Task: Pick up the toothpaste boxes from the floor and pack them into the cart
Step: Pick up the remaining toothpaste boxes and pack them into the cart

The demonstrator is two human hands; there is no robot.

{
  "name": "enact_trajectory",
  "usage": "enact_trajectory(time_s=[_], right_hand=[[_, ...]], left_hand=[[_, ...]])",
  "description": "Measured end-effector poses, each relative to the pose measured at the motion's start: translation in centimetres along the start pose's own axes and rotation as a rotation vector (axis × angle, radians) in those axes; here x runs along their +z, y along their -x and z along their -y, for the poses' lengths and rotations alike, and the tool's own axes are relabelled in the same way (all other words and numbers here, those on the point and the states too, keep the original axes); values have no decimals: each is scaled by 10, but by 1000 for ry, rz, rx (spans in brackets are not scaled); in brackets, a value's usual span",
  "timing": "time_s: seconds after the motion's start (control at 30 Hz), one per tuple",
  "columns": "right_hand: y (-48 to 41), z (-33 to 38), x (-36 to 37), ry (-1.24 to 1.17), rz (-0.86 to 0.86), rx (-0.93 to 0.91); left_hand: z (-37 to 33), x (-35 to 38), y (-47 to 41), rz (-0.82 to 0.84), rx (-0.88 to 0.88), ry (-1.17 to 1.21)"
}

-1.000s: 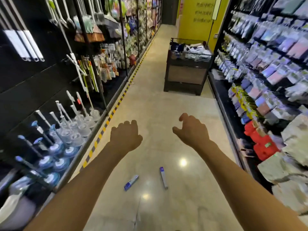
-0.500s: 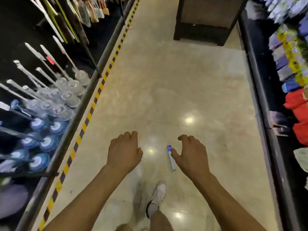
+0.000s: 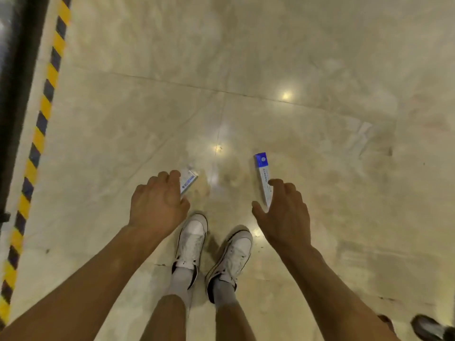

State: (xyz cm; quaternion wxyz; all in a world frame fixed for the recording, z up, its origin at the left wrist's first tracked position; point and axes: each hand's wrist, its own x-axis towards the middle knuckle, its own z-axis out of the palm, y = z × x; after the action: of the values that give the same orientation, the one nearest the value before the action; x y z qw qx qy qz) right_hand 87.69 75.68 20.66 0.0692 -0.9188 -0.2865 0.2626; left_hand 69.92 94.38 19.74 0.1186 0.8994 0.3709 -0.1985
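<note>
Two white and blue toothpaste boxes lie on the glossy beige floor just ahead of my feet. My left hand (image 3: 157, 203) hangs over the near end of the left toothpaste box (image 3: 189, 182) with loosely curled fingers, and only the box's far end shows. My right hand (image 3: 283, 212) is spread, thumb out, over the near end of the right toothpaste box (image 3: 263, 174), whose blue end points away from me. I cannot tell whether either hand touches its box. The cart is out of view.
My white sneakers (image 3: 192, 239) stand between my arms. A yellow and black hazard stripe (image 3: 41, 114) runs along the black shelf base (image 3: 14, 94) at the left. Someone else's dark shoe (image 3: 428, 328) shows at the bottom right corner.
The view tipped from the aisle down to the floor as I stepped up and bent. Both hands dropped toward the two boxes, which now lie right under my fingers.
</note>
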Motion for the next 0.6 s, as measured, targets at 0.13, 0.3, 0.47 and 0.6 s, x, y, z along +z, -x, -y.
enact_trajectory(time_s=[0.13, 0.3, 0.47, 0.6], right_hand=[[-49, -33, 86, 4, 16, 84], [-106, -64, 178, 16, -14, 173], [-150, -81, 254, 64, -108, 200], [-173, -96, 283, 189, -282, 272]], left_hand=[[9, 93, -45, 84, -53, -47], [33, 199, -80, 111, -65, -66], [54, 268, -115, 158, -154, -104], [53, 300, -137, 186, -226, -48]])
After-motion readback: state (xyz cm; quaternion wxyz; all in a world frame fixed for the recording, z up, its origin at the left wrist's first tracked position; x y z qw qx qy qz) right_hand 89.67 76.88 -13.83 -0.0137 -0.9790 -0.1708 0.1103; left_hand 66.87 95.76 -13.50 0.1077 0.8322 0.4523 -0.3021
